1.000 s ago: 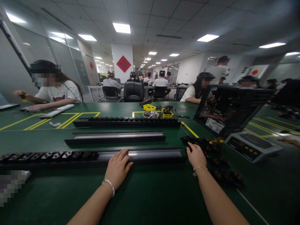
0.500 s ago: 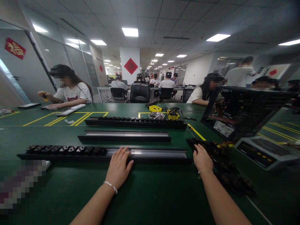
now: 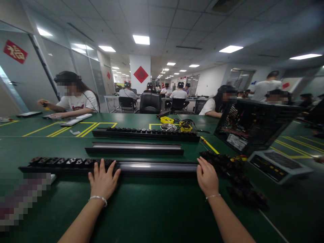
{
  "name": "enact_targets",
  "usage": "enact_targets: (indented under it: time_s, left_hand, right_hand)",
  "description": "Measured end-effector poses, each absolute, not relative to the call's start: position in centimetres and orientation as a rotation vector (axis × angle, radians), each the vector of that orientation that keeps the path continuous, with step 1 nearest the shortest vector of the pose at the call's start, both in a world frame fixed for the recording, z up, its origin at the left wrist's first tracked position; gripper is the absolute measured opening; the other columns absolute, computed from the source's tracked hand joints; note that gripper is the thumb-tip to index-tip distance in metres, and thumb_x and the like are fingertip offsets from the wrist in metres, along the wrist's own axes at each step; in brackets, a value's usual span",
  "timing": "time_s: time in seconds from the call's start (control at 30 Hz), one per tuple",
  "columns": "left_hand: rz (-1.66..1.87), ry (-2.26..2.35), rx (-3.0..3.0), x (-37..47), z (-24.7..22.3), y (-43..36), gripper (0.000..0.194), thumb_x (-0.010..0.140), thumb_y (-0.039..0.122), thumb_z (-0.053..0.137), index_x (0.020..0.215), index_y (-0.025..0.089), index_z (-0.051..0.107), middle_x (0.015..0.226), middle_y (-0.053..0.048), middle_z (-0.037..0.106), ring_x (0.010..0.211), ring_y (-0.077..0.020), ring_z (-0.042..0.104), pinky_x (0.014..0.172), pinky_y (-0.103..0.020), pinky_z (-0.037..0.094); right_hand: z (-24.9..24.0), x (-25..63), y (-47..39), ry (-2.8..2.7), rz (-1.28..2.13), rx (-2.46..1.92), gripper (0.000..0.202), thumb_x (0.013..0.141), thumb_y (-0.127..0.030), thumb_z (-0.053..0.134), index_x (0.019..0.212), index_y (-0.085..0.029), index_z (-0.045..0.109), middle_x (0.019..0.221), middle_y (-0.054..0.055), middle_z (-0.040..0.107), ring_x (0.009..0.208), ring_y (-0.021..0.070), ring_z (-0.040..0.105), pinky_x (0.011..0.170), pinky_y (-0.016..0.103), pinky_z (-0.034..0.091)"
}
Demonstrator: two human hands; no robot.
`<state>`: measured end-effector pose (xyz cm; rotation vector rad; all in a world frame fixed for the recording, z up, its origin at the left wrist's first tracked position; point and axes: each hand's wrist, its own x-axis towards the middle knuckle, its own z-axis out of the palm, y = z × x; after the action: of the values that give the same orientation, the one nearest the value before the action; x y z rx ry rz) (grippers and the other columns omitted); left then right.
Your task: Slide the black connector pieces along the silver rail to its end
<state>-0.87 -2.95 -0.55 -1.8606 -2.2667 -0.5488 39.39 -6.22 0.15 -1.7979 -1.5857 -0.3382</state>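
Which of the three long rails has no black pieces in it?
The middle rail, whose silvery channel shows bare along its length; the nearest rail and the farthest rail each carry a row of black pieces.

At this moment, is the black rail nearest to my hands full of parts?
Only partly full: dark parts line the left of the rail, while its right is bare and shiny.

Thick whitish left bracelet, thin silvery right bracelet
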Motion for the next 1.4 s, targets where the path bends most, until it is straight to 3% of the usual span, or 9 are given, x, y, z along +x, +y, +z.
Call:
enact_targets:
  time_s: [0.17, 0.3, 0.67, 1.03, 1.4]
  left_hand:
    - [-0.607, -2.343, -1.833, -0.7, -0.5, -2.8, 0.053, 0.085, 0.052, 0.027, 0.128, 0.027, 0.044, 0.146, -0.015, 0.016, 0.134, -0.0375, 0.005, 0.100, -0.060, 0.016]
    - [-0.608, -2.348, -1.860, -0.9, -0.6, -2.6, 0.052, 0.085, 0.051, 0.027, 0.128, 0.028, 0.044, 0.146, -0.013, 0.019, 0.134, -0.0351, 0.004, 0.100, -0.061, 0.014]
    - [-0.604, -2.321, -1.916, -1.2, -1.0, -2.6, 0.049, 0.086, 0.049, 0.027, 0.128, 0.030, 0.043, 0.148, -0.010, 0.018, 0.135, -0.0325, 0.003, 0.100, -0.062, 0.015]
    - [-0.609, -2.336, -1.926, -0.5, -0.6, -2.8, 0.049, 0.086, 0.047, 0.028, 0.129, 0.030, 0.043, 0.146, -0.010, 0.022, 0.135, -0.0343, 0.006, 0.102, -0.059, 0.016]
    - [-0.571, -2.307, -1.911, -0.8, -0.6, -2.7, 0.047, 0.086, 0.047, 0.028, 0.126, 0.032, 0.045, 0.139, -0.010, 0.035, 0.134, -0.0346, 0.011, 0.100, -0.059, 0.019]
  right_hand:
    - [0.0, 34.6, -6.8, -1.714, -0.255, -1.977, 0.048, 0.087, -0.035, 0.026, 0.126, -0.018, 0.048, 0.135, 0.007, 0.043, 0.126, 0.0212, 0.032, 0.104, 0.041, 0.022]
    - [0.1, 32.5, -6.9, -1.709, -0.156, -2.116, 0.047, 0.088, -0.040, 0.024, 0.121, -0.023, 0.053, 0.134, 0.005, 0.044, 0.125, 0.0230, 0.032, 0.105, 0.049, 0.013]
    - [0.3, 31.6, -6.8, -1.612, -0.155, -2.136, 0.041, 0.087, -0.038, 0.028, 0.097, -0.025, 0.065, 0.132, 0.004, 0.046, 0.122, 0.0240, 0.036, 0.103, 0.050, 0.013]
    - [0.2, 31.8, -6.9, -1.627, -0.124, -2.117, 0.043, 0.088, -0.040, 0.026, 0.095, -0.024, 0.065, 0.131, 0.005, 0.047, 0.122, 0.0236, 0.036, 0.103, 0.052, 0.012]
    - [0.3, 31.9, -6.9, -1.631, -0.127, -2.112, 0.043, 0.087, -0.040, 0.026, 0.094, -0.024, 0.065, 0.131, 0.005, 0.047, 0.121, 0.0235, 0.037, 0.103, 0.052, 0.013]
